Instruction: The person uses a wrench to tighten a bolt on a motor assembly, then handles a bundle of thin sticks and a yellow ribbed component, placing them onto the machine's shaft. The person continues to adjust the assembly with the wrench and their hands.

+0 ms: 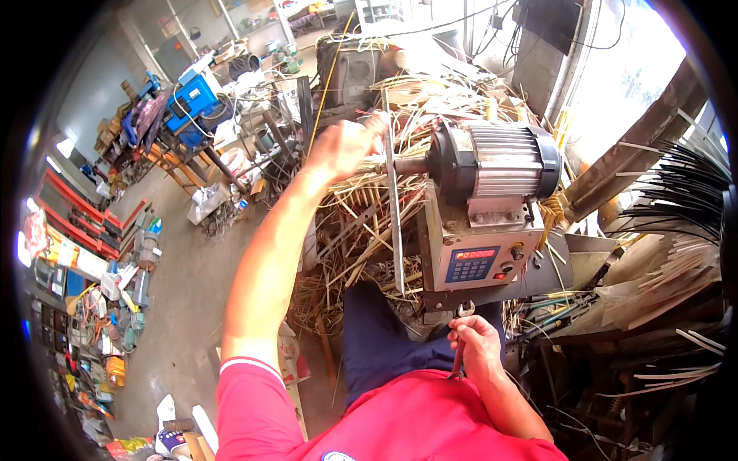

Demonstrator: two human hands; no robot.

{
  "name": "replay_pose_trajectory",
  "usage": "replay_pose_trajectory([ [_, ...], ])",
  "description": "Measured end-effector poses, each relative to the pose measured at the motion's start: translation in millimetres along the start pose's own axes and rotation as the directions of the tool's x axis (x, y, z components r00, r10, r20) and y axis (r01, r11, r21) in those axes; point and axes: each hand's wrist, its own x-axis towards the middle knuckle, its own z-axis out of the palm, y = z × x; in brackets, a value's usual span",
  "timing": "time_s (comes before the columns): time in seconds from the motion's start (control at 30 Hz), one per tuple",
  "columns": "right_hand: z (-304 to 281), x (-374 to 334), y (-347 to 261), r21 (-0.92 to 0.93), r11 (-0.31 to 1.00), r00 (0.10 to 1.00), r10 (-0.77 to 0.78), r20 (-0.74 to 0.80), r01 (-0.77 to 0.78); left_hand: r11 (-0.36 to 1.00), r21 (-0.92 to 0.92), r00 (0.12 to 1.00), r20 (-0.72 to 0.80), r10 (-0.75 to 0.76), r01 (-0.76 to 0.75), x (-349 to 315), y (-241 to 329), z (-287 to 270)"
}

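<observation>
My left hand (346,147) reaches out to the far side, its fingers curled and smeared by motion beside a long flat metal bar (396,223). The bar stands across the shaft (411,165) of a ribbed electric motor (503,161). Whether the fingers touch the bar or the shaft end, I cannot tell. Close to my body, my right hand (478,346) is closed around a wrench (464,309). Its bright metal jaw points away from me, and the reddish handle end shows below the fingers. The motor sits on a metal control box (470,257) with a lit display and a keypad.
Loose pale strips (369,265) lie tangled under and behind the bar. Black rods (684,192) fan out at the right, above tools on a shelf. Blue equipment (192,100) stands at the far left, and assorted parts (115,307) cover the floor's left edge.
</observation>
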Motion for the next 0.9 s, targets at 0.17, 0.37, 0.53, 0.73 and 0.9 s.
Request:
replay_pose_trajectory([
  [0.17,5,0,-8,-0.001,1.000,1.000,-0.015,0.003,0.015,0.993,-0.114,0.995,0.087,0.039,-0.029,8,-9,8],
  [0.37,0,2,-3,-0.003,1.000,1.000,-0.002,-0.009,0.002,0.988,-0.147,0.999,-0.020,0.031,-0.034,13,-12,-9],
  [0.53,-1,2,-1,0.005,1.000,1.000,-0.018,-0.014,0.019,0.964,-0.260,0.913,0.405,0.058,0.054,18,-36,22],
  [0.73,-1,5,-3,-0.014,1.000,0.999,-0.024,-0.025,0.023,0.946,-0.260,0.898,0.341,0.277,-0.193,10,-51,21],
  [0.9,23,11,-19,0.008,0.999,0.995,-0.041,0.088,0.041,0.956,-0.149,0.950,0.146,0.275,-0.253,-9,-44,18],
])
